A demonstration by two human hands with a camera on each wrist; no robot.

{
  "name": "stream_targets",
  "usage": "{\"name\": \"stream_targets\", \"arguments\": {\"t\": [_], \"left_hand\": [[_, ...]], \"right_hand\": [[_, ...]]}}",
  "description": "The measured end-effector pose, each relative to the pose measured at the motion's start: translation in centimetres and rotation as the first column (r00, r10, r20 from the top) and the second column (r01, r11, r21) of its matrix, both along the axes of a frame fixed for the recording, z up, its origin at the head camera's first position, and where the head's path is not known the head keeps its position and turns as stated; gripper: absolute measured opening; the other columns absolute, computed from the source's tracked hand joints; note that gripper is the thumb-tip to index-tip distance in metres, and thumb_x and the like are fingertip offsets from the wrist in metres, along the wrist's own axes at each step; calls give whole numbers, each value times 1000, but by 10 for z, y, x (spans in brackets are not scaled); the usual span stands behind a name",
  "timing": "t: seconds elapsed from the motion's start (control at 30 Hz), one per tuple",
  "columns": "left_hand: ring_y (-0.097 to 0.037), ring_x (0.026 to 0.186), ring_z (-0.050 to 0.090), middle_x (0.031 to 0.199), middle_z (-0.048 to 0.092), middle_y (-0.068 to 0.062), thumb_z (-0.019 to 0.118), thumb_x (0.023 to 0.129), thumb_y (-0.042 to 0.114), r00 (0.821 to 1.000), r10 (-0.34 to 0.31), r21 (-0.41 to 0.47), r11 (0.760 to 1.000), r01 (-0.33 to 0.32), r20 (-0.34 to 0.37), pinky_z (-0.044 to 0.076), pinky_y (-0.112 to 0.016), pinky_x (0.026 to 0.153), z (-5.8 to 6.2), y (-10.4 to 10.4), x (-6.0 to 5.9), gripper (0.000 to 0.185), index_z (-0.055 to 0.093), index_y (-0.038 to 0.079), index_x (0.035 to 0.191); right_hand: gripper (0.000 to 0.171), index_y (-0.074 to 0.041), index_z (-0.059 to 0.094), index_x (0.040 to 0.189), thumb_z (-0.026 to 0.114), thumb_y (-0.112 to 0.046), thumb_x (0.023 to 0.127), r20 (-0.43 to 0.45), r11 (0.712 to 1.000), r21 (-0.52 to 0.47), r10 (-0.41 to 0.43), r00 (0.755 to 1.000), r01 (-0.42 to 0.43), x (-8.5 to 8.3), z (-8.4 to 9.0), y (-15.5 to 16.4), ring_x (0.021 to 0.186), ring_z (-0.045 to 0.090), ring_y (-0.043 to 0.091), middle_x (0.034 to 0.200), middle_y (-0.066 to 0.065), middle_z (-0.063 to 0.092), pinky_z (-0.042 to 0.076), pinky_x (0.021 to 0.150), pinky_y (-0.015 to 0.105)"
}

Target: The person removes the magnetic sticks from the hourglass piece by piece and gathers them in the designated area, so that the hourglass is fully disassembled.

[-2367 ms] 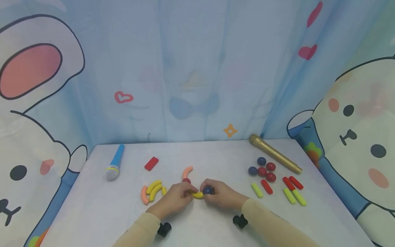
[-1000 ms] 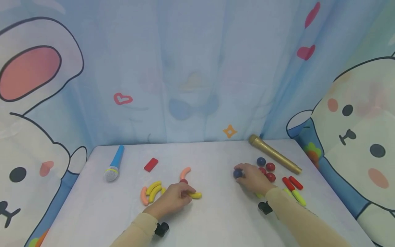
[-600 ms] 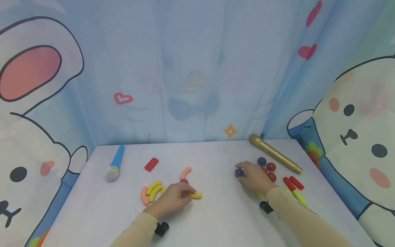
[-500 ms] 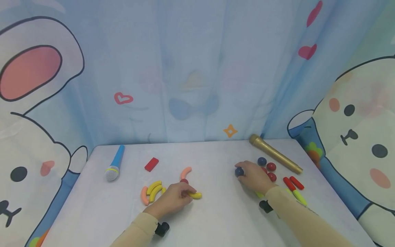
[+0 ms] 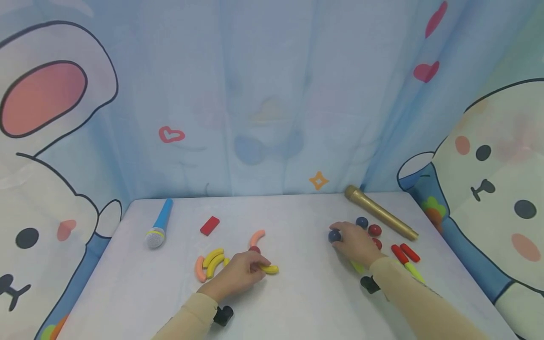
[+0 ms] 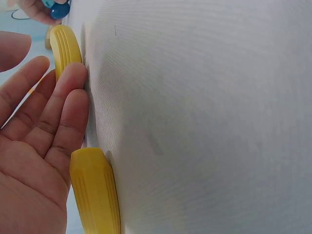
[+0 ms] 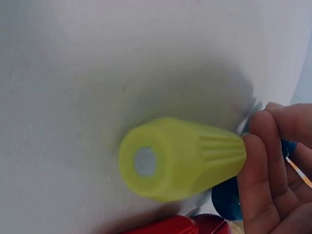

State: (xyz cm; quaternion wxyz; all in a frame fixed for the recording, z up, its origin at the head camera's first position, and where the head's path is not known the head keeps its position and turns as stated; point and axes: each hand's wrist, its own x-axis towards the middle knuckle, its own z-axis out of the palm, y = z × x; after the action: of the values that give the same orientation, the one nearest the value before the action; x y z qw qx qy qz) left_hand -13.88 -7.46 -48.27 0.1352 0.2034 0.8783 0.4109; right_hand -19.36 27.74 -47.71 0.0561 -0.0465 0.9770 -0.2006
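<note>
- Resting on the white table [image 5: 297, 302], the left hand [image 5: 240, 274] lies palm down near the middle, its fingers laid over a curved yellow piece [image 5: 270, 269] whose right end pokes out past the fingertips.
- From the left wrist camera, those fingers [image 6: 68, 105] look nearly straight, touching the yellow piece along its side rather than wrapped round it.
- A small red ball [image 5: 254, 249] sits just beyond the left hand, touching a curved orange piece [image 5: 257, 236].
- The right hand [image 5: 356, 243] sits to the right, fingers curled, pinching a dark blue ball [image 5: 334, 235] at its left edge; the ball appears to be down on the table.
- Another blue ball [image 5: 362, 222] and a second red ball [image 5: 374, 230] lie just beyond the right hand.
- In the right wrist view, a yellow-green stick [image 7: 183, 158] lies under the palm beside the fingers.
- More red and yellow-green sticks [image 5: 405, 255] lie to the right of that wrist.
- Farther off: a gold microphone [image 5: 379, 218] far right, a blue microphone [image 5: 159, 229] far left, a red block [image 5: 209, 225], and a cluster of curved pieces [image 5: 210, 264] left of the left hand.
</note>
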Motion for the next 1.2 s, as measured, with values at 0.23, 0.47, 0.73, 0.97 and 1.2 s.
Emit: {"name": "stream_targets", "arguments": {"t": [0.23,0.47,0.73,0.97,1.2], "left_hand": [[-9,89,57,105,65,14,71,90,13,1000,-12,23,1000,11,21,52,-25,79,-1,0,-2,26,72,20,115],[-8,89,58,106,65,13,70,91,14,999,-22,40,999,21,26,52,-26,80,0,0,0,25,72,20,115],[-11,93,56,108,64,16,69,92,13,1000,-6,16,1000,6,28,51,-29,83,2,-1,0,26,72,22,116],[-10,103,60,126,63,11,67,92,9,1000,-12,55,998,11,18,52,-30,89,2,-5,-2,31,70,20,121],[-10,108,58,122,64,14,66,93,10,999,-27,5,1000,27,33,51,-34,94,-1,-8,-1,32,70,22,121]], "right_hand": [[58,-9,55,139,79,-18,87,12,999,-37,-32,999,32,0,0,7,126,50,44,139,21,54,44,98,60],[58,-8,53,140,77,-16,87,-38,997,-76,-19,999,16,8,15,12,125,50,43,139,20,53,45,96,62],[49,-13,63,130,81,-17,84,12,977,-203,71,997,-67,24,24,-42,91,61,22,125,5,64,55,80,40],[39,-14,67,122,79,-15,85,136,881,-394,336,932,-261,38,0,-103,68,57,12,111,-3,65,51,62,27],[29,-16,71,114,76,-13,86,174,827,-480,418,892,-293,39,-9,-116,76,61,13,101,-8,68,53,66,27]]}}
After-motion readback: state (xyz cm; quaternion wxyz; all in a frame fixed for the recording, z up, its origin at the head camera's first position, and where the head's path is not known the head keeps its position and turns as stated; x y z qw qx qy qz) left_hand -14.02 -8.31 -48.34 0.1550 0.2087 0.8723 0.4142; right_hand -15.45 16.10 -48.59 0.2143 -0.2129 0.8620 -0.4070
